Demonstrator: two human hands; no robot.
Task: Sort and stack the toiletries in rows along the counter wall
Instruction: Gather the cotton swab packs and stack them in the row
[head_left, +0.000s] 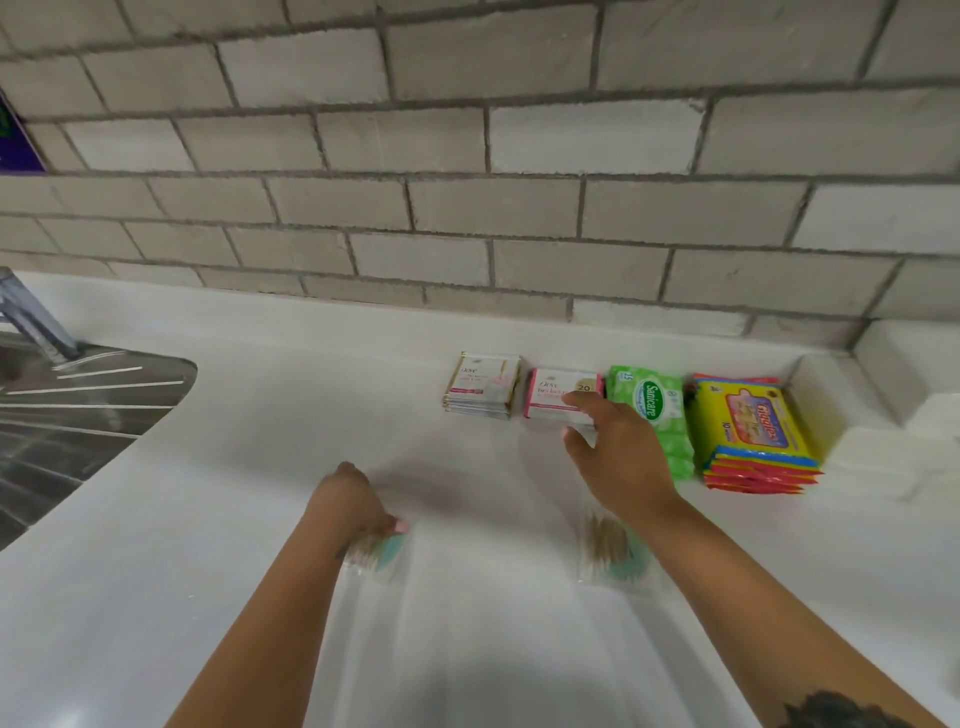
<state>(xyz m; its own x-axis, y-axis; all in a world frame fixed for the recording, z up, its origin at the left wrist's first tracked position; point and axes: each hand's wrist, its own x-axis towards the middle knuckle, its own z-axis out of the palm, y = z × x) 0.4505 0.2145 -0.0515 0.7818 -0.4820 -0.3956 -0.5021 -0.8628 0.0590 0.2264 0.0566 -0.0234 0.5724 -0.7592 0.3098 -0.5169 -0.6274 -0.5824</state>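
Four stacks stand in a row by the counter wall: gold-edged Dove sachets (482, 384), pink-edged Dove sachets (556, 392), green Sanicare wipe packs (655, 410) and yellow-red Giggles wipe packs (748, 431). My right hand (618, 447) pinches the right end of the pink Dove stack, thumb at its front and fingers on top. My left hand (353, 506) grips a blurred clear packet with a teal patch (382, 553) near the counter's front. A second clear packet of thin sticks with a teal patch (615, 553) lies under my right forearm.
A steel sink and drainboard (78, 410) with a faucet (31, 317) fills the left. A raised white ledge (883, 384) closes off the counter at the right, beside the Giggles stack. The grey brick wall (467, 208) runs behind the white counter (291, 415).
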